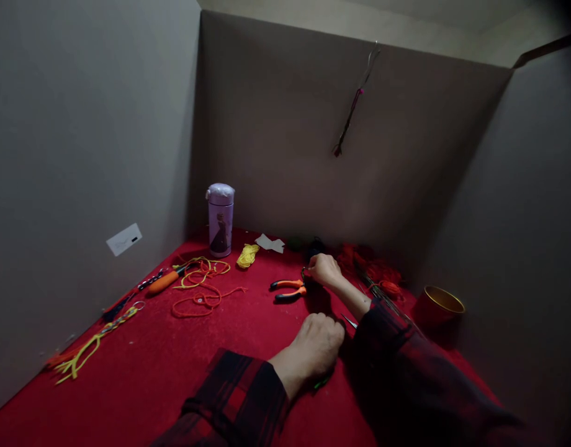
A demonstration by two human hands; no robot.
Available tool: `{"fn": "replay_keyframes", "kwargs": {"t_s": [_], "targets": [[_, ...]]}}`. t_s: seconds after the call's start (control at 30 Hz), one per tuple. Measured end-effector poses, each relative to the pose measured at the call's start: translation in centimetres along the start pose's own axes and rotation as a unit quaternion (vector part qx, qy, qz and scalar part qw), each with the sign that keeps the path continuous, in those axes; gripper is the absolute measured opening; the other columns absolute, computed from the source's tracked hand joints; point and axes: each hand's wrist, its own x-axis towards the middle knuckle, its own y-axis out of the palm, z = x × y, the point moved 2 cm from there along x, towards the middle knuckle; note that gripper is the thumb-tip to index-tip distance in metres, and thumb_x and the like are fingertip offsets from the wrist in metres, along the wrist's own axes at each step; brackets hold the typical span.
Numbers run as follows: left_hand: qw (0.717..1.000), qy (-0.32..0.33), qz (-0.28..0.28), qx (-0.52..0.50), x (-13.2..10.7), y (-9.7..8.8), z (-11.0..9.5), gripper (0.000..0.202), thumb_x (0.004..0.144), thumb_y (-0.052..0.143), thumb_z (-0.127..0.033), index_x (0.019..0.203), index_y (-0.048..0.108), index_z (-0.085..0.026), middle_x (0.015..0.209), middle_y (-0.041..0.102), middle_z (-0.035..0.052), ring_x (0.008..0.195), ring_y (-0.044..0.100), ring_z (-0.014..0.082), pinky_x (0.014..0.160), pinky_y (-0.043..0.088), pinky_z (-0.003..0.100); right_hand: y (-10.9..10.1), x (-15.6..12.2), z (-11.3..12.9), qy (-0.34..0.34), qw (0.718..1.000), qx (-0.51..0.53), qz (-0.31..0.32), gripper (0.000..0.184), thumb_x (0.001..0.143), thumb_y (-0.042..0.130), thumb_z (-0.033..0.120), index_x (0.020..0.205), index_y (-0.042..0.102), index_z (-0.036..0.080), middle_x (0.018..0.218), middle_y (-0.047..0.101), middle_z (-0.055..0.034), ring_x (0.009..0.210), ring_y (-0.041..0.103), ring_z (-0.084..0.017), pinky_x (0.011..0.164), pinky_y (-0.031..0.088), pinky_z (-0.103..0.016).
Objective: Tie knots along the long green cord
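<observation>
My left hand is closed in a fist low over the red cloth. A bit of bright green strand pokes out beneath it; the rest of what it may hold is hidden. Farther forward, my right hand has its fingers pinched together at a small dark piece, too dim to name. Just left of those fingers lie pliers with orange and black handles, their jaws partly hidden. A pointed metal tip shows between my left hand and right sleeve.
A purple bottle, yellow yarn and white paper stand or lie at the back. Leftward are an orange-handled tool, loose orange cord and braided keychains. Red yarn and a gold-rimmed bowl are right.
</observation>
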Motion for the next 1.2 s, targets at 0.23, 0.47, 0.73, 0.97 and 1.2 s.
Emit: {"fn": "replay_keyframes", "kwargs": {"t_s": [0.23,0.47,0.73,0.97,1.2], "targets": [[1.000,-0.019,-0.022,-0.007,-0.1,-0.5,0.0,0.017,0.080,0.042,-0.009,0.092,0.055,-0.012,0.084,0.061,0.0097,0.078,0.057,0.0224,0.070,0.046,0.034,0.4,-0.3,0.4,-0.005,0.999,-0.016,-0.032,0.019,0.075,0.054,0.016,0.081,0.073,0.016,0.083,0.069,-0.0177,0.082,0.065,-0.026,0.066,0.044,-0.030],[0.999,-0.033,-0.031,-0.006,0.1,-0.3,0.1,0.018,0.081,0.040,-0.006,0.091,0.053,-0.013,0.087,0.061,0.0088,0.079,0.056,0.0214,0.070,0.046,0.033,1.4,-0.5,-1.4,-0.033,0.997,0.040,-0.052,0.028,0.072,0.053,0.011,0.089,0.073,0.023,0.087,0.071,-0.0081,0.084,0.065,-0.020,0.069,0.043,-0.022],[0.999,-0.025,-0.033,-0.007,0.0,-0.3,0.2,0.018,0.081,0.039,-0.007,0.093,0.051,-0.014,0.088,0.061,0.0081,0.079,0.057,0.0216,0.069,0.047,0.033,1.1,0.0,-2.1,-0.021,0.994,0.088,-0.067,0.027,0.075,0.050,0.017,0.092,0.072,0.016,0.085,0.071,-0.0086,0.081,0.064,-0.017,0.068,0.042,-0.019],[0.999,-0.016,-0.041,-0.007,-0.1,-0.6,0.0,0.017,0.081,0.040,-0.007,0.092,0.051,-0.014,0.088,0.061,0.0074,0.078,0.057,0.0205,0.068,0.046,0.031,0.9,1.4,-2.3,0.009,0.996,0.091,0.004,0.014,0.067,0.066,0.029,0.074,0.073,0.019,0.075,0.069,-0.0080,0.078,0.063,-0.021,0.063,0.040,-0.024],[0.999,-0.002,-0.053,-0.002,-0.2,-0.8,0.0,0.017,0.080,0.040,-0.008,0.091,0.051,-0.014,0.085,0.061,0.0068,0.075,0.057,0.0207,0.066,0.046,0.032,1.8,1.7,-2.3,0.024,0.979,0.171,0.105,0.007,0.061,0.069,0.020,0.064,0.067,0.013,0.057,0.059,-0.0027,0.055,0.053,-0.012,0.049,0.035,-0.021]]}}
